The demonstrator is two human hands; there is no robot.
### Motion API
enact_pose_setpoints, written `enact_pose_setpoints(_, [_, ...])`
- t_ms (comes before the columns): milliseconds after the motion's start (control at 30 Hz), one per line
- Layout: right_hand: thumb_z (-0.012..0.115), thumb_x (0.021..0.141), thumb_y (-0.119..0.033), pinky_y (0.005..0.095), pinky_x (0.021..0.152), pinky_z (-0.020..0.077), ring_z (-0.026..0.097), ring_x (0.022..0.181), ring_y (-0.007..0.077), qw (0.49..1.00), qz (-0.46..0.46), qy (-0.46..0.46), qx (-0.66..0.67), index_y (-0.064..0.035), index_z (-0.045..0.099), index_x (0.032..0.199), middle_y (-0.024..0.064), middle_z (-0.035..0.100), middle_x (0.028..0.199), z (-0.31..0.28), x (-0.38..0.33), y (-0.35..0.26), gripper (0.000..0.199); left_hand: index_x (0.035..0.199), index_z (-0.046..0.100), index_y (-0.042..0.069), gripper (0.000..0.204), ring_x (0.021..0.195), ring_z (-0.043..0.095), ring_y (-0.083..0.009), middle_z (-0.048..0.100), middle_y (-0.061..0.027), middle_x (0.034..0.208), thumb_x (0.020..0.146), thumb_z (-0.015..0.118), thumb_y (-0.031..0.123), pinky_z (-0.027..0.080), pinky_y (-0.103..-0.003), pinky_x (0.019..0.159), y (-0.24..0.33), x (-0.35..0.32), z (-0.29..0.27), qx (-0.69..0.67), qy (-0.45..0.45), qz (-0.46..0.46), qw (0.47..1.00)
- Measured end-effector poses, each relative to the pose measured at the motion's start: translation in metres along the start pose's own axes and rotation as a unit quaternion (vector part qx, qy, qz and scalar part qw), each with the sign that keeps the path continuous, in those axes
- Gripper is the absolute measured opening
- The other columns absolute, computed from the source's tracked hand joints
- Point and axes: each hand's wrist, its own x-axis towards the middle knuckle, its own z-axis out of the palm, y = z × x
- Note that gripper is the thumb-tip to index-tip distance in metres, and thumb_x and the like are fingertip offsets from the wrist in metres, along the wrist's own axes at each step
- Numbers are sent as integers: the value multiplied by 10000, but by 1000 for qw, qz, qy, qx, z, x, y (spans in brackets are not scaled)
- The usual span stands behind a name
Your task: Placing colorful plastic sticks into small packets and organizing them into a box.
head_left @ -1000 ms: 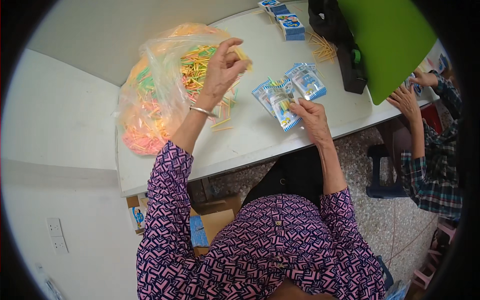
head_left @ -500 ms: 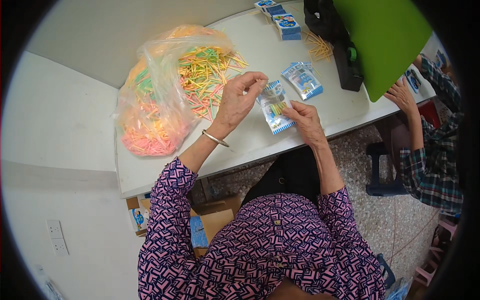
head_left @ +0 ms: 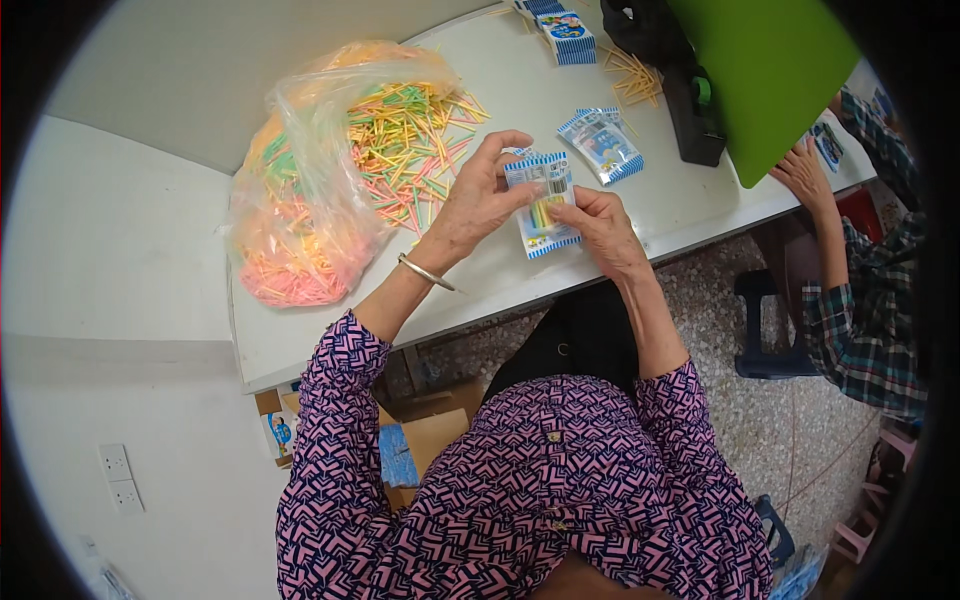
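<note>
A small clear packet (head_left: 541, 238) with blue-striped ends and a printed back is held upright over the table's near part. Yellow and green sticks show through its clear front. My left hand (head_left: 478, 200), with a silver bangle on the wrist, grips the packet's upper left side, thumb across its front and fingers behind. My right hand (head_left: 608, 238) pinches the lower right side between thumb and fingers. To the left, a big clear plastic bag (head_left: 310, 220) spills yellow, green, pink and orange sticks (head_left: 405, 135) onto the table. Two similar packets (head_left: 602, 147) lie overlapping beyond my right hand.
Stacked blue-and-white packets (head_left: 568, 38) and loose pale sticks (head_left: 633, 78) lie at the far side of the white table (head_left: 470, 290). A black tape dispenser (head_left: 697, 125) stands beside a green panel (head_left: 765, 80). Another person's hand (head_left: 805, 180) rests at the right.
My left hand has moved from near the packet's top corner onto its side, thumb now over the front. The packet is turned more upright. The view has shifted slightly.
</note>
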Motion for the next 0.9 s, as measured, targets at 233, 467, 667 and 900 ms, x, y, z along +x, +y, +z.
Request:
enact_pose_setpoints(233, [652,840,-145,225,745,483,613,796,84,999,-9,-24,-28,40,638,1034,63,672,906,-1,0,-3,268,1165,445,25,416,914,563,-93,599,-63,993,805,654,24,462,-225,795,-9,2,-1,-7,32,12,999])
enact_pose_setpoints(467, [666,824,-150,219,741,475,610,787,84,998,39,-12,-43,38,661,986,68,676,885,-5,-4,-6,248,1125,485,17,350,906,563,-88,601,-55,987,812,642,21,464,-221,785,-14,11,0,49,-3,17,999])
enact_pose_setpoints(667, [684,808,-209,246,742,453,576,812,109,976,-22,82,-198,14,655,996,60,661,908,-21,1,-29,293,1119,500,9,365,894,568,-104,594,-60,1019,804,670,81,472,-236,761,-35,11,-2,3,18,12,1000])
enact_pose_setpoints(900, [678,763,-284,370,865,380,459,1056,285,708,-162,300,-619,-38,656,1010,97,584,1086,-77,43,-18,350,1069,539,33,404,982,514,-316,564,-145,1068,732,699,187,417,-388,861,-49,12,2,358,123,145,914])
